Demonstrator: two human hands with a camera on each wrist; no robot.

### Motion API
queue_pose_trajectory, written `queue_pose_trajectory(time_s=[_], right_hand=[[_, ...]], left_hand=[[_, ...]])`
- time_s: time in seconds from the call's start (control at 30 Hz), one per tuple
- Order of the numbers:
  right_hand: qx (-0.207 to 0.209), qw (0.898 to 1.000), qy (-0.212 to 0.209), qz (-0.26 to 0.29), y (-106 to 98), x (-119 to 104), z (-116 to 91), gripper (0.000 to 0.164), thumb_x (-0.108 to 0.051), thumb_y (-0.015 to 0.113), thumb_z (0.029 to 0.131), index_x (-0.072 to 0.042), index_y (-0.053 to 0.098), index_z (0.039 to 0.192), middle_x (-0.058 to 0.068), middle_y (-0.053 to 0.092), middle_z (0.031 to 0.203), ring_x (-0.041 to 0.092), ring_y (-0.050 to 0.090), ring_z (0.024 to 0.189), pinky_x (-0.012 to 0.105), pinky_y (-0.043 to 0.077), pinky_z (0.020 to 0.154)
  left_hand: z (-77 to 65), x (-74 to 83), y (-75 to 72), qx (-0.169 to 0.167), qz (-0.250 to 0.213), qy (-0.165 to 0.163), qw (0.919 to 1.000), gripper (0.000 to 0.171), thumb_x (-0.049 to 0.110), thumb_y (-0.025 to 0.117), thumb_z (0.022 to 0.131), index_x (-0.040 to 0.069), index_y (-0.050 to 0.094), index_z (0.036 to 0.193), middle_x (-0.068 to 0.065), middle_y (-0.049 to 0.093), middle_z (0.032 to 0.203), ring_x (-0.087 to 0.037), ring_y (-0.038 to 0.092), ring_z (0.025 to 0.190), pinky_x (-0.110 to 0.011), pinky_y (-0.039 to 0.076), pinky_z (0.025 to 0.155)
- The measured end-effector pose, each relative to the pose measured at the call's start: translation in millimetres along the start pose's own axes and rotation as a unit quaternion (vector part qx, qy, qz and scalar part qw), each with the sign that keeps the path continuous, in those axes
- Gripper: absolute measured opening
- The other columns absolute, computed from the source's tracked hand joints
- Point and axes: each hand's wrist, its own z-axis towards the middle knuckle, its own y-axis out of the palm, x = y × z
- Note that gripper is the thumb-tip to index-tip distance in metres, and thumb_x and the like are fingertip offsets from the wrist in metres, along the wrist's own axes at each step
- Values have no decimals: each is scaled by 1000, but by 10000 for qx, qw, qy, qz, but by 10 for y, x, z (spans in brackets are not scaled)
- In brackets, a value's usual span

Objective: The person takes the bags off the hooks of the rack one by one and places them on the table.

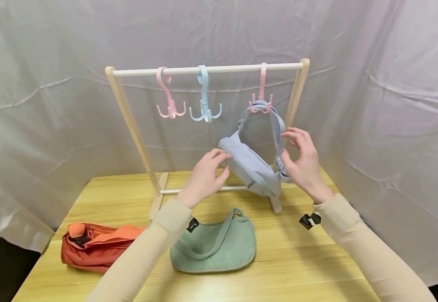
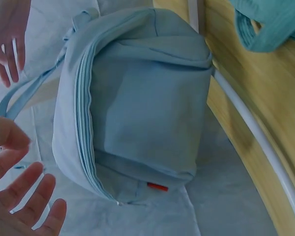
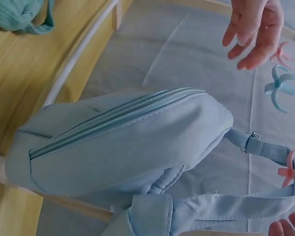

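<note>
A light blue shoulder bag [image 1: 250, 164] hangs tilted from the right-hand pink hook [image 1: 262, 84], its strap [image 1: 278, 128] looped over the prongs. My left hand [image 1: 204, 176] is beside the bag's upper left end, fingers loosely bent; the left wrist view shows those fingers [image 2: 27, 192] spread and apart from the bag. Close to the strap's right side is my right hand [image 1: 303, 161], thumb and fingers parted. In the right wrist view its fingertips [image 3: 287, 227] lie just below the strap, with no grip seen.
The hook sits on the white rod [image 1: 234, 68] of a wooden-legged rack, with another pink hook [image 1: 171, 109] and a blue hook [image 1: 205, 111] farther left. On the table [image 1: 298, 260] lie a green bag [image 1: 238, 243] and a red-orange bag [image 1: 90, 256]. Grey curtain [image 1: 392, 138] surrounds it.
</note>
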Motion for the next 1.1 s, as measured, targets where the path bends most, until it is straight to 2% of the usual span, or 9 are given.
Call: queue_pose_trajectory(time_s=[0.13,0.3,0.47,0.53,0.63,0.77,0.87,1.0,1.1], right_hand=[[-98,9991,377,145,34,-24,54,49,8,56,83,-3,56,131,14,53,138,26,49,132,49,45,111],[-277,9957,752,461,71,-65,117,57,5,56,86,-6,45,141,12,51,143,26,48,137,52,40,116],[-561,9892,1024,885,73,-80,164,59,3,55,91,-7,37,147,17,53,144,33,53,133,52,40,116],[-697,9857,1117,1054,65,-83,177,56,1,53,95,-7,37,148,20,54,142,34,55,131,50,41,115],[-882,9808,1181,1273,53,-91,190,49,-3,50,100,-5,39,148,23,55,140,31,56,127,35,45,111],[-1019,9745,1119,1660,54,-118,191,41,-4,45,104,1,43,145,27,57,136,16,60,117,15,48,96],[-1127,9662,1053,2065,65,-154,186,39,-6,43,105,6,44,143,31,56,134,7,61,112,14,51,92],[-1302,9591,968,2320,73,-209,176,40,-9,41,106,8,45,143,31,56,136,2,62,113,20,55,93],[-1343,9579,887,2375,81,-240,183,39,-9,42,107,8,47,141,14,64,129,2,63,113,21,56,92]], left_hand=[[83,63,49,87,-103,21,9999,38,14,60,96,12,62,134,-6,62,131,-26,60,115,-41,51,96],[190,142,104,-12,-128,23,9999,41,14,60,95,11,60,136,-7,59,136,-28,57,123,-42,48,105],[256,221,163,-204,-205,127,9995,40,15,60,96,11,61,135,-6,58,137,-27,53,130,-42,45,110],[268,245,187,-221,-245,222,9992,38,15,59,96,11,61,134,-6,58,137,-26,53,130,-42,45,110],[270,271,215,-203,-321,303,9988,37,15,59,96,10,62,133,-7,59,136,-24,54,130,-40,45,110],[257,303,249,-312,-636,117,9974,41,17,59,98,10,59,138,-7,60,138,-24,55,131,-39,44,112],[256,336,276,-536,-1195,-174,9912,47,21,57,100,9,51,146,-10,61,140,-24,55,133,-40,43,114],[270,383,296,-848,-2022,-558,9741,54,24,55,103,8,41,152,-13,61,140,-25,56,134,-43,44,114],[272,409,284,-1042,-2379,-891,9616,57,27,55,103,9,37,154,-15,61,139,-27,59,130,-44,48,109]])
